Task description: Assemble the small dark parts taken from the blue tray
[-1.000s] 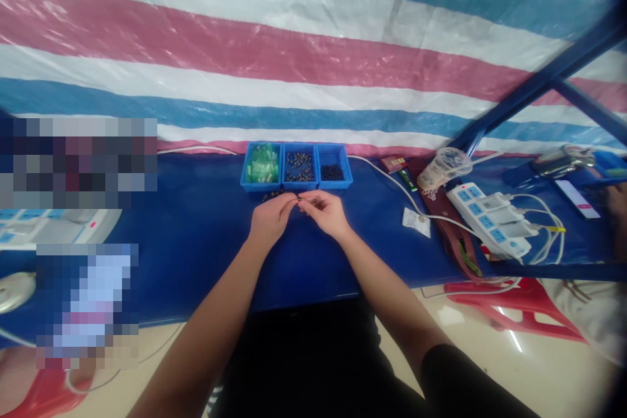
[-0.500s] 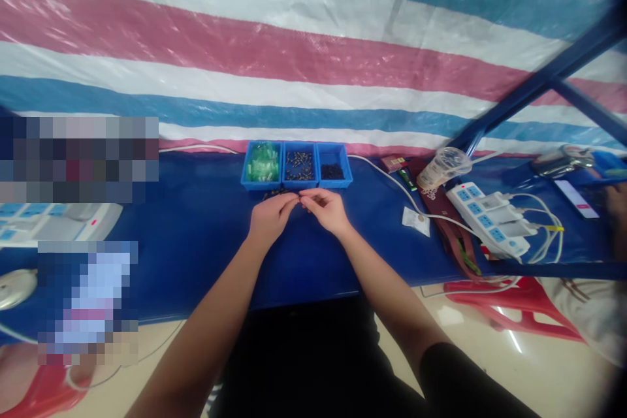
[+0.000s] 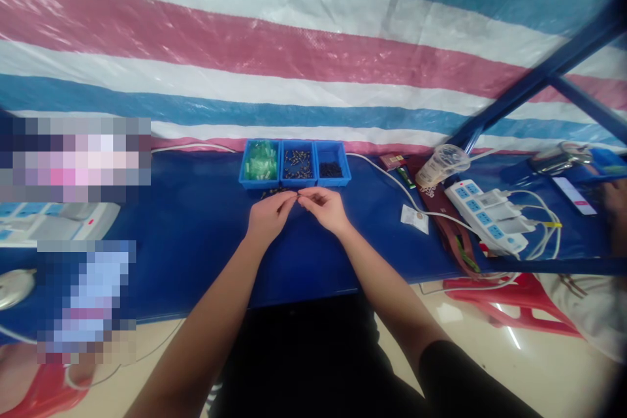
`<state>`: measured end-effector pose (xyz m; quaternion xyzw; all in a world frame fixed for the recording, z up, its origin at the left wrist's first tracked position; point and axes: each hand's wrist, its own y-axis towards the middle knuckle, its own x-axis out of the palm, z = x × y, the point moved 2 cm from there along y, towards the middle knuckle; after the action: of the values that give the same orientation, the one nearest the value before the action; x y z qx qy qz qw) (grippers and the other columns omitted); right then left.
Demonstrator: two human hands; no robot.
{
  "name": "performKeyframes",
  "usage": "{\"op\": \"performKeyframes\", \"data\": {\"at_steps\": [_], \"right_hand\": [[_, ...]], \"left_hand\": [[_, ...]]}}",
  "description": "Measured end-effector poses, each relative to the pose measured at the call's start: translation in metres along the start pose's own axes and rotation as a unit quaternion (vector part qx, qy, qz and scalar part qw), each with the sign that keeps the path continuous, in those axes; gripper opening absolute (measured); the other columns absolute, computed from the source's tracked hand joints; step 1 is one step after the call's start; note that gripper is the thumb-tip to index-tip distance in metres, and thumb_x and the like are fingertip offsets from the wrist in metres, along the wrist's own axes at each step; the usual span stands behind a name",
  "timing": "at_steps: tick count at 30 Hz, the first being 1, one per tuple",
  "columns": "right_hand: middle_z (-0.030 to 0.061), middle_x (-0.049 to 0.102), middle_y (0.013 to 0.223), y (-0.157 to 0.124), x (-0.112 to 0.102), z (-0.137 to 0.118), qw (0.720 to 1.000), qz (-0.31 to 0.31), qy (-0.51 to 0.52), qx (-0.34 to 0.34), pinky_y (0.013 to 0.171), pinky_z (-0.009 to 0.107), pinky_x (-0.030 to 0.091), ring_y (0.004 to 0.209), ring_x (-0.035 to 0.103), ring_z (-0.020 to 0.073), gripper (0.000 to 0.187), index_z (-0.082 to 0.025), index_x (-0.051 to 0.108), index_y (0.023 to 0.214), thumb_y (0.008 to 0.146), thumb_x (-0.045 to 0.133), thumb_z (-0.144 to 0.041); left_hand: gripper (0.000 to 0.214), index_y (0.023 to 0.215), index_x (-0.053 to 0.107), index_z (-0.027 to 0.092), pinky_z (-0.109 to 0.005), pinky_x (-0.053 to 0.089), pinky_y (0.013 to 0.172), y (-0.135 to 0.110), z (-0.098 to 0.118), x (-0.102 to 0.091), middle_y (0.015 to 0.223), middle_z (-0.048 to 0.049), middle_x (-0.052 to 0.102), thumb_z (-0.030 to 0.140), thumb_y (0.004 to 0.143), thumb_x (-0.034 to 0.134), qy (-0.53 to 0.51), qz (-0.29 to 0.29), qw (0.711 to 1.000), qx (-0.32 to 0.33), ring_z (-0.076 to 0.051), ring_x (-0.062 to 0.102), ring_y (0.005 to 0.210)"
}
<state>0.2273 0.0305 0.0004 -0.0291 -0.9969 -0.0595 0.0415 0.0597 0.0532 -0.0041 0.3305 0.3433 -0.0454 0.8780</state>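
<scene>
My left hand (image 3: 268, 214) and my right hand (image 3: 325, 208) meet fingertip to fingertip above the blue table. Both are pinched closed around something small and dark that I cannot make out. Just beyond them stand three blue bins side by side. In the left bin (image 3: 242, 176) is a green plastic bag (image 3: 261, 158) with pale pieces. Small brass-coloured metal parts (image 3: 298, 162) fill the middle bin (image 3: 298, 181), and the right bin (image 3: 335, 181) has small black pieces (image 3: 331, 170). A few dark metal parts (image 3: 272, 192) lie on the table by my left fingers.
To the right lie a white packet (image 3: 414, 219), a plastic cup (image 3: 443, 164), a brown strap-like item (image 3: 443, 212) and a power strip (image 3: 484, 219) with plugs and cables. A phone (image 3: 574, 195) rests farther right. Another power strip (image 3: 100, 217) is at left, near blurred-out patches.
My hands stay pinched together in nearly the same place. The whole view has shifted slightly, and the hidden thing between my fingertips is still there.
</scene>
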Motion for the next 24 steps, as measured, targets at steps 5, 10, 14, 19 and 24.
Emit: {"op": "performKeyframes", "data": {"at_steps": [5, 10, 14, 19, 24], "right_hand": [[0.0042, 0.074, 0.088, -0.0006, 0.0005, 0.0028, 1.000, -0.006, 0.007, -0.008, 0.075, 0.031, 0.057, 0.077, 0.069, 0.0152, 0.034, -0.021, 0.073, 0.098, 0.072, 0.080, -0.040], [0.0056, 0.074, 0.089, -0.0004, 0.0013, 0.0042, 1.000, -0.004, -0.014, 0.000, 0.077, 0.033, 0.058, 0.078, 0.069, 0.0162, 0.035, -0.020, 0.073, 0.097, 0.072, 0.079, -0.044], [0.0051, 0.074, 0.087, 0.0006, 0.0012, 0.0036, 1.000, -0.001, 0.001, 0.003, 0.075, 0.032, 0.058, 0.074, 0.069, 0.0153, 0.036, -0.020, 0.073, 0.095, 0.071, 0.079, -0.046], [0.0041, 0.074, 0.082, 0.0009, -0.0004, 0.0010, 1.000, 0.000, -0.008, 0.007, 0.071, 0.031, 0.057, 0.070, 0.067, 0.0146, 0.035, -0.020, 0.074, 0.093, 0.073, 0.077, -0.048], [0.0053, 0.075, 0.087, -0.0013, 0.0005, -0.0018, 0.999, 0.003, -0.032, -0.006, 0.074, 0.031, 0.056, 0.075, 0.068, 0.0156, 0.034, -0.020, 0.074, 0.095, 0.074, 0.077, -0.047]], "left_hand": [[0.025, 0.105, 0.072, 0.023, -0.026, 0.055, 0.085, 0.0005, -0.0020, -0.0001, 0.103, -0.0031, 0.076, 0.037, 0.096, 0.053, 0.011, -0.016, 1.000, -0.007, -0.017, 0.073, 0.090], [0.024, 0.104, 0.072, 0.023, -0.026, 0.054, 0.085, 0.0005, -0.0031, 0.0007, 0.103, -0.0021, 0.076, 0.036, 0.096, 0.054, 0.000, -0.012, 1.000, 0.000, -0.016, 0.072, 0.091], [0.026, 0.110, 0.071, 0.024, -0.025, 0.055, 0.083, 0.0009, -0.0010, 0.0001, 0.104, -0.0029, 0.075, 0.037, 0.095, 0.055, -0.002, -0.012, 1.000, -0.012, -0.015, 0.073, 0.087], [0.026, 0.109, 0.071, 0.023, -0.025, 0.055, 0.082, 0.0008, 0.0017, 0.0004, 0.099, -0.0036, 0.076, 0.038, 0.095, 0.055, -0.015, -0.012, 1.000, -0.016, -0.015, 0.072, 0.085], [0.027, 0.102, 0.071, 0.022, -0.025, 0.054, 0.083, 0.0018, 0.0020, -0.0007, 0.101, -0.0035, 0.075, 0.038, 0.097, 0.051, -0.017, -0.018, 0.999, -0.021, -0.016, 0.071, 0.088]]}}
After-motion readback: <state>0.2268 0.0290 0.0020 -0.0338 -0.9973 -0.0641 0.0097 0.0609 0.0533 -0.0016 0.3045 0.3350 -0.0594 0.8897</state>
